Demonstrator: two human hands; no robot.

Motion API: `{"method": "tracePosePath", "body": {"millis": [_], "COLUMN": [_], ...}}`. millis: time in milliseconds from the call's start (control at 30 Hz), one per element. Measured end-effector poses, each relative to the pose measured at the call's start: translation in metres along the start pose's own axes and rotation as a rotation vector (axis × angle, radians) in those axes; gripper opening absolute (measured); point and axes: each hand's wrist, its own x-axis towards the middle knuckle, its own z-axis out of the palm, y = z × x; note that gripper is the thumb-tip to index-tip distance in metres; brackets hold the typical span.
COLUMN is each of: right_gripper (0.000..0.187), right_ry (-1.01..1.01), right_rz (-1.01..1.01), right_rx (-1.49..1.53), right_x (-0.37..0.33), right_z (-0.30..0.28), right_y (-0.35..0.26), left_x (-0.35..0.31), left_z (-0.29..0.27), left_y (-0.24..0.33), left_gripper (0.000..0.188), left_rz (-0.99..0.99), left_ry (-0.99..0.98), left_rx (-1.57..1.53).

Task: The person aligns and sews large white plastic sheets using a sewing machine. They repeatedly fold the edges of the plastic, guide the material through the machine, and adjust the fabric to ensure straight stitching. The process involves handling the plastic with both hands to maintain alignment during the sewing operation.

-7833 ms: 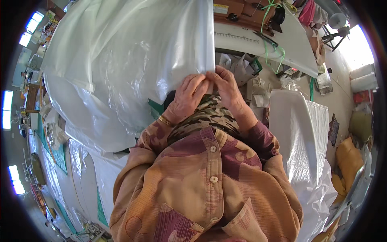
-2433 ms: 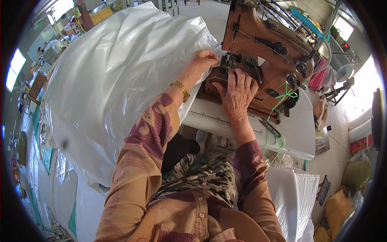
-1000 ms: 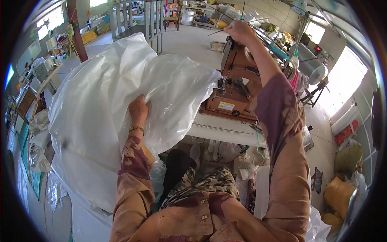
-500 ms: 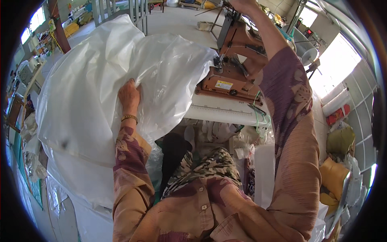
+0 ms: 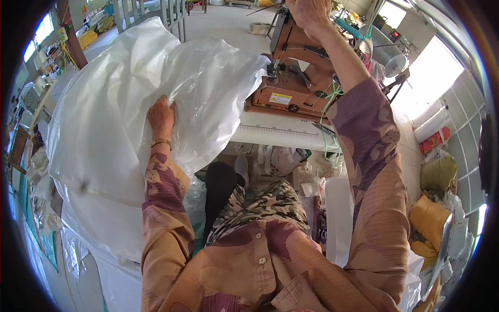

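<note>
A large sheet of translucent white plastic (image 5: 104, 119) billows over the left side in loose folds. My left hand (image 5: 161, 117) is closed on a gathered fold near its middle, fingertips partly hidden in the plastic. The sheet's right end reaches the needle area of a brown sewing machine (image 5: 270, 106) and seems to lie at its presser foot. My right hand (image 5: 313, 18) is raised at the far end of the machine, above its upper body. The upper picture edge cuts off part of that hand, so what its fingers do does not show.
A white machine table with a printed ruler (image 5: 278, 132) runs along the machine's near side. Green string (image 5: 327, 112) hangs by its right end. Bags lie under the table, and a white roll (image 5: 339, 218) stands near my right arm. Sacks (image 5: 439, 174) line the right wall.
The view has shifted slightly, so the machine sits further left. More of my right hand shows at the upper edge. My left hand keeps its place on the plastic.
</note>
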Motion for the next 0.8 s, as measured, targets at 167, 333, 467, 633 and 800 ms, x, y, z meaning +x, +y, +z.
{"method": "tracePosePath", "body": {"millis": [167, 333, 467, 633, 800], "right_gripper": [0.023, 0.035, 0.022, 0.022, 0.053], "right_ry": [0.156, 0.143, 0.388, -0.509, -0.733], "right_rz": [-0.142, -0.22, -0.12, 0.479, 0.799], "right_rx": [0.067, 0.147, 0.524, 0.999, 1.271], "right_x": [-0.035, -0.071, -0.122, -0.283, -0.363], "right_z": [-0.015, -0.014, -0.03, -0.017, -0.001], "right_y": [-0.008, -0.005, -0.029, -0.095, -0.177], "left_x": [-0.009, -0.03, -0.06, -0.106, -0.161], "left_z": [-0.006, -0.029, -0.057, -0.078, -0.099], "left_y": [-0.005, -0.02, -0.047, -0.062, -0.046], "left_gripper": [0.023, 0.028, 0.035, 0.038, 0.037], "left_rz": [0.016, -0.022, -0.1, -0.168, -0.54], "left_ry": [-0.003, -0.074, -0.128, -0.191, -0.369], "left_rx": [0.024, 0.055, -0.046, -0.243, -0.726]}}
